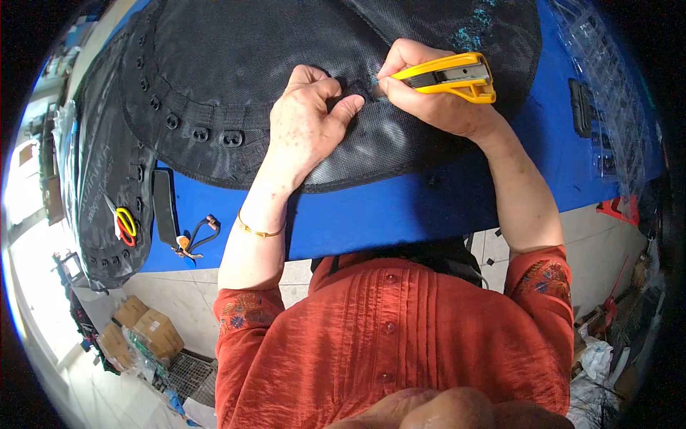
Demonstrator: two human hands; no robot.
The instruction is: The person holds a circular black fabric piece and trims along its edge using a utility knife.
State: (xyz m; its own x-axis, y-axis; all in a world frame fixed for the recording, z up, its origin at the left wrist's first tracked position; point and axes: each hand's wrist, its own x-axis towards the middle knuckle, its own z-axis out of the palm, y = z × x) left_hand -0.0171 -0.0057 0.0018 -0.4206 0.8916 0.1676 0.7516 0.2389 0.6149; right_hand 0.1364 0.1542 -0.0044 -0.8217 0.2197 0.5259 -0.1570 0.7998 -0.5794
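Observation:
A large round-edged piece of black mesh fabric (214, 53) lies over the table, with a row of small black plastic clips (201, 134) along its left border. My left hand (307, 118) is closed on a fold or strap of the fabric, its fingers curled and thumb pressing from the right. In my right hand (429, 100) is a yellow utility knife (464, 75), its front end toward the fabric just right of my left thumb. The blade tip is mostly hidden by my fingers. Blue thread-like bits (475, 25) cling to the fabric at upper right.
The blue tabletop (357, 222) runs under the fabric. At left are scissors (126, 227) with red and yellow handles, a phone-like black slab (164, 207), a dark cord loop (205, 236) and another black fabric piece (107, 171). Clear plastic wrap (607, 86) lies at right; cardboard boxes (153, 332) stand below.

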